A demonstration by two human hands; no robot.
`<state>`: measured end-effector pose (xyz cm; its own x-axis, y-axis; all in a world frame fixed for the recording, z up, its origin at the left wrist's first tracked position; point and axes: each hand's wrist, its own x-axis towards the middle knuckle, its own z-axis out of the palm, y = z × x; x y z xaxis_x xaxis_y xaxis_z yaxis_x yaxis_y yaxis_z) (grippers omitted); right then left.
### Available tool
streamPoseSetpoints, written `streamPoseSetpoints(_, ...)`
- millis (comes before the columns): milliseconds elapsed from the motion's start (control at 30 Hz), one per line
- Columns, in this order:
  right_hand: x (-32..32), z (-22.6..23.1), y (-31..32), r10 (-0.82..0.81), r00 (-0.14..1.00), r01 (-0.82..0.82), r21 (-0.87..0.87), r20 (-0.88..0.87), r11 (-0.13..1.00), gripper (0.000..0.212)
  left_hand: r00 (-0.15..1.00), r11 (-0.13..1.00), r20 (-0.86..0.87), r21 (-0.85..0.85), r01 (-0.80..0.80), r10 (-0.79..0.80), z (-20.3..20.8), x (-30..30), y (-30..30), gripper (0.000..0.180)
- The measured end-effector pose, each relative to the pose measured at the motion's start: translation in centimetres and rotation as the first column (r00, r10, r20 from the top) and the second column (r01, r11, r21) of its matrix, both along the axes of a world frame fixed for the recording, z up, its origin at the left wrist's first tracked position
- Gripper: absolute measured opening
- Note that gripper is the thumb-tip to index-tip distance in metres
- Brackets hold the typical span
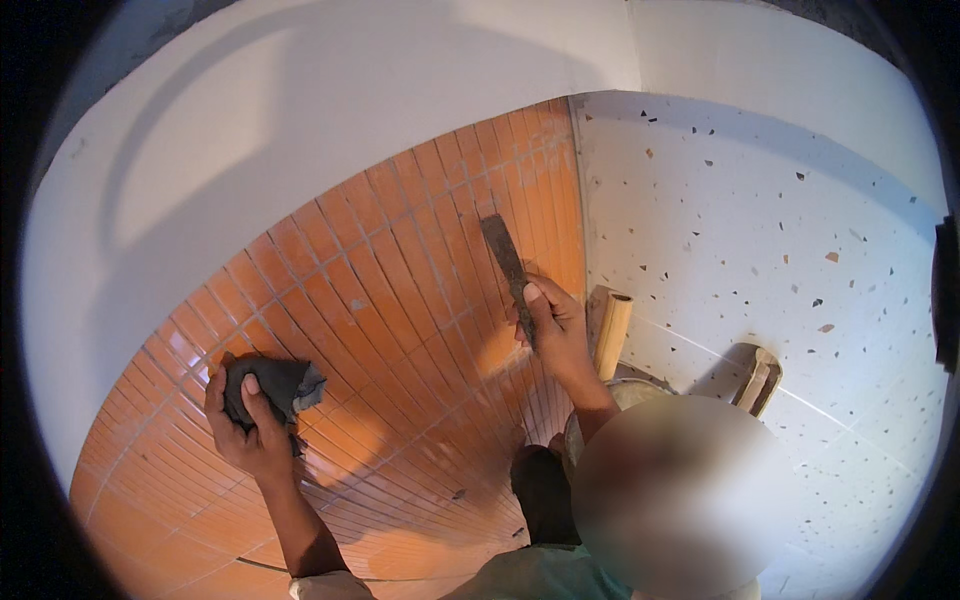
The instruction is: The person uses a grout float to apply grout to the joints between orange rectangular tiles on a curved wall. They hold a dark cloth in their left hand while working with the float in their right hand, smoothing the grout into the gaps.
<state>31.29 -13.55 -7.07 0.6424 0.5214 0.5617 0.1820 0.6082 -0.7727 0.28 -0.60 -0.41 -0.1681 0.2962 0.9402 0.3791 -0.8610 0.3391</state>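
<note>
My left hand [247,425] is closed round a bunched dark grey cloth [272,390], held against or just in front of the orange tiled surface [350,250]; I cannot tell if it touches. In my right hand [552,325] is a narrow, flat dark scraper [503,250], gripped by its lower part with the thumb along it. Its squared end points up and left over the tiles. Grey joint lines run between the long, thin tiles, and pale smears lie on some of them.
A pale speckled terrazzo surface [720,220] adjoins the tiles on the right. White wall [400,60] curves above. A yellowish tube-like piece [613,335] stands by my right wrist; a looped, handle-like object [760,382] is farther right. A blurred round patch hides the lower right.
</note>
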Motion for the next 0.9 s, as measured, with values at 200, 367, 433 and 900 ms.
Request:
streamPoseSetpoints(200, 1.4, 1.9, 1.2, -0.014, 1.0, 0.014, -0.009, 0.028, 1.0, 0.038, 0.998, 0.997, -0.006, 0.047, 0.062, -0.062, 0.6, 0.8, -0.8, 0.033)
streamPoseSetpoints(367, 1.3, 0.2, 1.4, 0.014, 1.0, -0.014, 0.021, 0.009, 1.0, 0.04, 0.999, 0.997, -0.048, 0.071, -0.007, 0.011, 0.2, -0.2, -0.3, 0.034)
streamPoseSetpoints(433, 2.5, 1.1, 2.7, -0.094, 0.991, 0.093, 0.022, 0.091, 0.995, 0.036, 1.0, 0.998, -0.019, 0.058, 0.006, -0.005, 0.1, 0.6, -0.2, 0.034)
streamPoseSetpoints(900, 1.6, 2.7, 1.8, 0.014, 1.0, -0.013, -0.016, 0.017, 1.0, 0.036, 1.0, 1.0, -0.017, 0.01, 0.001, 0.0, 0.2, 0.2, -0.3, 0.037)
